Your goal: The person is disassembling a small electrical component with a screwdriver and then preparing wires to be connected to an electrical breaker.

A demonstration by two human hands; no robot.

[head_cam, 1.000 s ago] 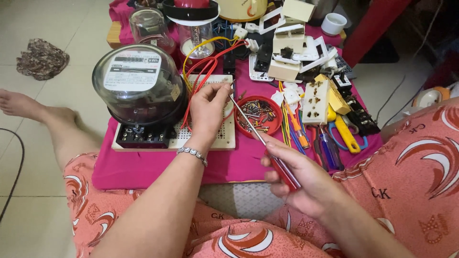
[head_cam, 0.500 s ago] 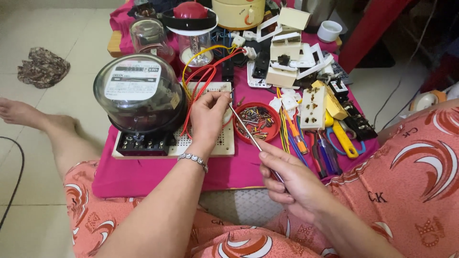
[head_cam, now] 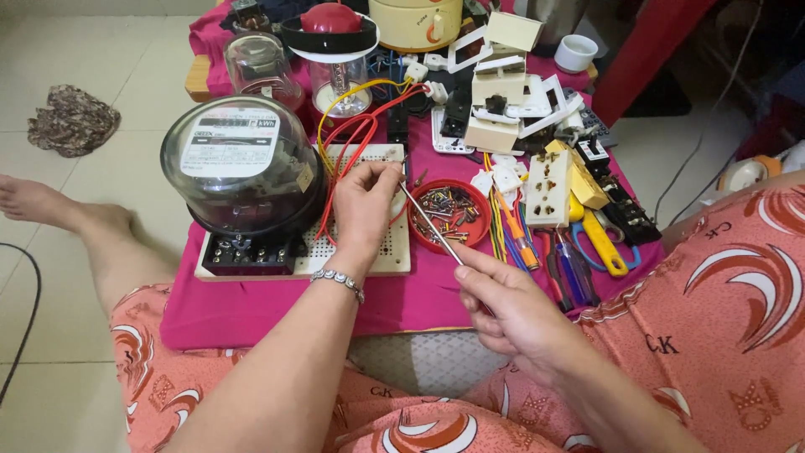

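Over the pink-covered surface [head_cam: 277, 315], the right hand [head_cam: 511, 315] is holding a screwdriver [head_cam: 432, 225], a thin bright metal shaft whose handle is mostly hidden inside the palm. Its long axis is running on a diagonal, from the hand at lower right up to the tip at upper left, and that tip is meeting the fingertips [head_cam: 387, 172] of the left hand [head_cam: 366, 205]. The shaft is crossing above the near rim of a red bowl of screws [head_cam: 449, 214].

The right-hand grip is pinching the shaft, thumb and forefinger pressed together on it, the other fingers curled under. The right wrist is sitting low, just above the lap in orange patterned cloth.

The left forearm is reaching straight forward, a beaded bracelet [head_cam: 338, 281] at the wrist, the hand arched over a white perforated board [head_cam: 377, 252]. Its grip is pressed together on something small at the screwdriver tip; what it is cannot be told.

Just left of that hand, a glass-domed electric meter [head_cam: 239, 172] is sitting on the board, with red and yellow wires [head_cam: 352, 126] looping up behind.
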